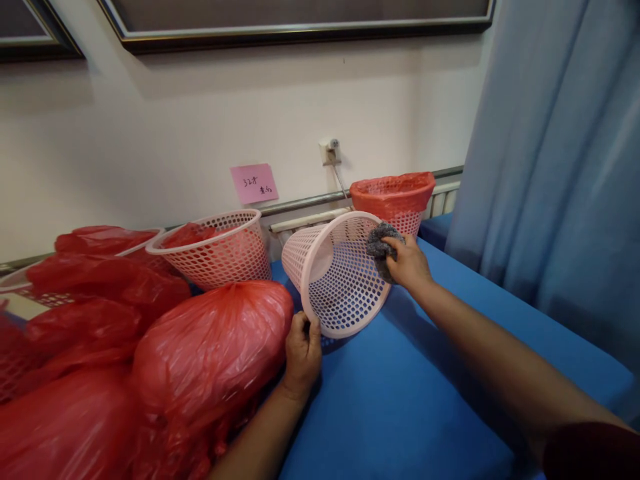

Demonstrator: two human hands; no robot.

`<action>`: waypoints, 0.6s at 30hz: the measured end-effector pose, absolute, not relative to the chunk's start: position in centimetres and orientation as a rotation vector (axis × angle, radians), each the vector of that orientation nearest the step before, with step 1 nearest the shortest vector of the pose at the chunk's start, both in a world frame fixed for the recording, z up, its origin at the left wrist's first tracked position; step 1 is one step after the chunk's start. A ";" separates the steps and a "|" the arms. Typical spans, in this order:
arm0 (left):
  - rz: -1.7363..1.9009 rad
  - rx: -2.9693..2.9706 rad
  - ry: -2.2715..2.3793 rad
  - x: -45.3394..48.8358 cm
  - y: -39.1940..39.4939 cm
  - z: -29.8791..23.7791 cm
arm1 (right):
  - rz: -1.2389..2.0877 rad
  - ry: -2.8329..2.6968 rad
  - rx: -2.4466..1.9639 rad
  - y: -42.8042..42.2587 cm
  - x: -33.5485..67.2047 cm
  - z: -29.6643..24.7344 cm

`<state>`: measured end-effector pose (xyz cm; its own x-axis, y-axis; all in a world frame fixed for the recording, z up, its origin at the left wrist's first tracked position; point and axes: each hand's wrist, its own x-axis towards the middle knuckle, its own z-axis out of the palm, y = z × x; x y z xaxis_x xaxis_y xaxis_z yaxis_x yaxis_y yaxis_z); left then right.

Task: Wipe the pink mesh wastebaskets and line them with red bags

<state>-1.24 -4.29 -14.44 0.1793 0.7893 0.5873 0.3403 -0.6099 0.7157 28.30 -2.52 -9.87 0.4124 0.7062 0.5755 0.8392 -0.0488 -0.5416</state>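
Note:
A pink mesh basket [333, 293] lies on its side on the blue table [400, 400], its open mouth turned toward me. My left hand [302, 353] is closed on the lower left part of its rim. My right hand [409, 263] is closed on a grey steel-wool scrubber [381, 245], which presses against the basket's upper right rim.
Full red plastic bags [210, 347] are piled at the left. Another pink basket [220, 250] with a red liner stands behind them. A basket lined with a red bag [393, 197] stands at the back by the wall. A blue curtain [560, 167] hangs at the right.

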 end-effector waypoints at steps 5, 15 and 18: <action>1.378 2.026 1.055 -0.8 -4.6 -13.8 | 0.057 -1.224 -1.478 -0.2 24.6 -5.8; 1.404 2.039 1.002 -1.6 -4.8 -14.1 | 0.297 -1.819 -1.377 -8.4 15.1 -11.1; 1.441 1.970 1.045 -1.3 -4.8 -14.3 | 0.020 -1.778 -1.284 -10.6 15.3 -9.9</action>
<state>-1.30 -4.80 -14.26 0.1533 0.8041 0.5743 0.2965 -0.5919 0.7495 15.29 -10.61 -9.92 -0.0407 0.7586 0.6503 0.7440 0.4575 -0.4871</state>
